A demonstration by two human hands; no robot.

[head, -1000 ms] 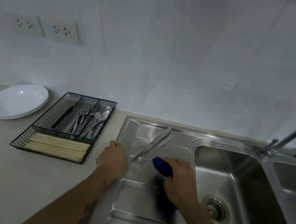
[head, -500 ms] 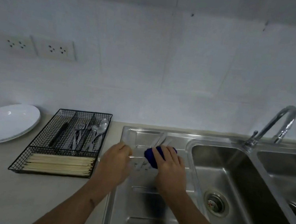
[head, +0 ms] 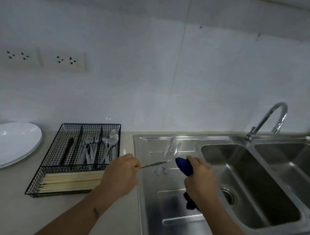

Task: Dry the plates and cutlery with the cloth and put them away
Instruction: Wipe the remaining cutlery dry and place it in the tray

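over the sink's draining board (head: 159, 202), the left hand (head: 121, 174) pinched a knife (head: 153, 164) by its handle; the right hand (head: 201, 180) gripped a blue cloth (head: 184, 167) wrapped around its far end.

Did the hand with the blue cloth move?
Yes. The right hand with the blue cloth slid away from the person, up the steel draining board, toward the knives lying near its back edge.

Left hand (head: 122, 169) fisted, right hand (head: 200, 179) clenched; forearms converging.
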